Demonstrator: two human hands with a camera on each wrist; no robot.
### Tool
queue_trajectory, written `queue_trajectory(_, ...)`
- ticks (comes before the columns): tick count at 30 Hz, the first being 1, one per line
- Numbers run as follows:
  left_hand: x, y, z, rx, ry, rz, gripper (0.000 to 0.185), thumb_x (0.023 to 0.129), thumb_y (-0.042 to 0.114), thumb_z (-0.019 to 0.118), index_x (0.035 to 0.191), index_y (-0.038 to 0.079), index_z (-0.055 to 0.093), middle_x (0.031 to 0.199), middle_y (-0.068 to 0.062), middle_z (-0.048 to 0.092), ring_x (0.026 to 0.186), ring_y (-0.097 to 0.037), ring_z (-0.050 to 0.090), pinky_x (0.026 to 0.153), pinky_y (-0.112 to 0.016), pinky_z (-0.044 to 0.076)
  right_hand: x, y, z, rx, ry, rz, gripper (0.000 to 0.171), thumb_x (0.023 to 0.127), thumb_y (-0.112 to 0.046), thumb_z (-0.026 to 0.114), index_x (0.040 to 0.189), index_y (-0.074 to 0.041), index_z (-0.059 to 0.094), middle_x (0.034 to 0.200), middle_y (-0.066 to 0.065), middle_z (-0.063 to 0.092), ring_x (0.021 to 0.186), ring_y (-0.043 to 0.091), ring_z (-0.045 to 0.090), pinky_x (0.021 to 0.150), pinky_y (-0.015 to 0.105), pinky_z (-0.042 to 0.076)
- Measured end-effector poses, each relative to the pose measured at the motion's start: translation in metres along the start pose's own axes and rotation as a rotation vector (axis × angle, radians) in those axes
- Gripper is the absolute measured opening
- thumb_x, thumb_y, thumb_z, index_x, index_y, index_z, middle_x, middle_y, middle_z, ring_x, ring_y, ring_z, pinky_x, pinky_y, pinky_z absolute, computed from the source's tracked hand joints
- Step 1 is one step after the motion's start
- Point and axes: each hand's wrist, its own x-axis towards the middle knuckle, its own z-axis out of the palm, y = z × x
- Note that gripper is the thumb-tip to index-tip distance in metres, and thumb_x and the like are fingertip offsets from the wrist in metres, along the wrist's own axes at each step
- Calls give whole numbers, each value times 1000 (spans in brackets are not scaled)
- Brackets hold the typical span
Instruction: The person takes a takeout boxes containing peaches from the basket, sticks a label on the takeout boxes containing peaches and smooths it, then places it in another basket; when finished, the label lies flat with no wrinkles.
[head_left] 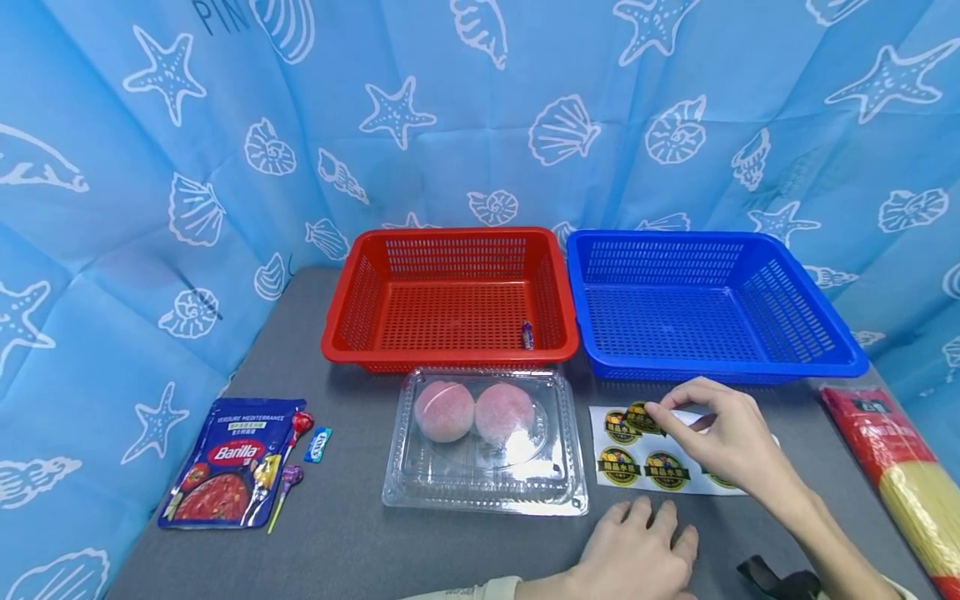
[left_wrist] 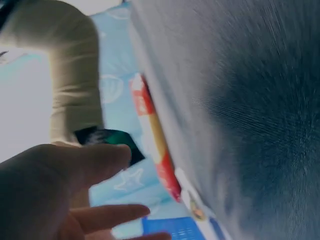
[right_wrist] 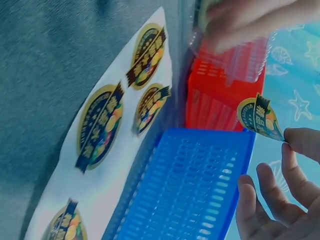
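My right hand (head_left: 723, 433) pinches a black-and-gold oval sticker (head_left: 643, 419) between thumb and fingertips, just above the white sticker sheet (head_left: 701, 482). In the right wrist view the sticker (right_wrist: 260, 117) hangs free of the sheet, its face showing. More fruit stickers of the same design (right_wrist: 102, 127) lie on that sheet. My left hand (head_left: 637, 550) is below the sheet's near edge, fingers spread loosely and holding nothing. Left of the sheet stands a clear plastic clamshell box (head_left: 483, 504) with two pink peaches (head_left: 444, 412) side by side in it.
Behind are a red basket (head_left: 450, 357), with a small purple-wrapped item (head_left: 527, 335) inside, and a blue basket (head_left: 720, 368). A spaghetti pack (head_left: 907, 492) lies far right. At left are a Barilla pouch (head_left: 234, 454), two lollipops (head_left: 291, 475) and a small blue packet (head_left: 318, 444).
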Motion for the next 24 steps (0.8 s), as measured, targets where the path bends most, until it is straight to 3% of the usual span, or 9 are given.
queue_trajectory(3, -15, -10, -10, -53, 27, 80, 44, 101, 60, 48, 134, 35, 63, 125, 12, 67, 103, -4, 63, 82, -17, 54, 1, -5, 0, 24, 3, -10, 14, 85, -17, 83, 77, -21, 72, 82, -3, 72, 77, -12, 57, 59, 14, 53)
queue_trajectory(7, -40, -31, -24, -140, 27, 135, 40, 103, 55, 49, 136, 37, 63, 126, 17, 68, 105, 1, 63, 78, -11, 49, 0, -9, 2, 44, 10, -38, 17, 83, -14, 84, 76, -22, 72, 80, -3, 71, 78, -11, 58, 60, 14, 53)
queue_trajectory(11, -69, -58, -35, -261, 131, 133, 40, 102, 52, 54, 136, 33, 65, 127, 17, 69, 111, 3, 63, 86, -9, 46, -1, -13, 4, 55, 21, -63, 19, 82, -12, 85, 76, -23, 72, 79, -5, 71, 77, -11, 57, 60, 14, 52)
queue_trajectory(15, -94, -91, -37, -416, 328, 49, 42, 95, 51, 67, 129, 26, 69, 121, 13, 71, 112, 0, 63, 95, -17, 49, -2, -19, 3, 82, 30, -66, 20, 81, -10, 85, 76, -23, 72, 79, -6, 70, 77, -10, 57, 61, 12, 52)
queue_trajectory(19, -113, -128, -31, -443, 499, -94, 52, 82, 49, 81, 125, 21, 70, 122, 6, 70, 115, -8, 63, 100, -33, 53, -2, -26, 3, 129, 13, -60, 22, 81, -8, 85, 74, -23, 71, 79, -7, 69, 76, -8, 59, 61, 12, 53)
queue_trajectory(24, -137, -172, -18, -501, 446, -226, 67, 79, 51, 84, 134, 18, 65, 137, -1, 63, 131, -21, 56, 109, -53, 47, -1, -36, 5, 155, -32, -57, 25, 82, -9, 84, 72, -26, 69, 81, -9, 68, 76, -4, 59, 61, 16, 55)
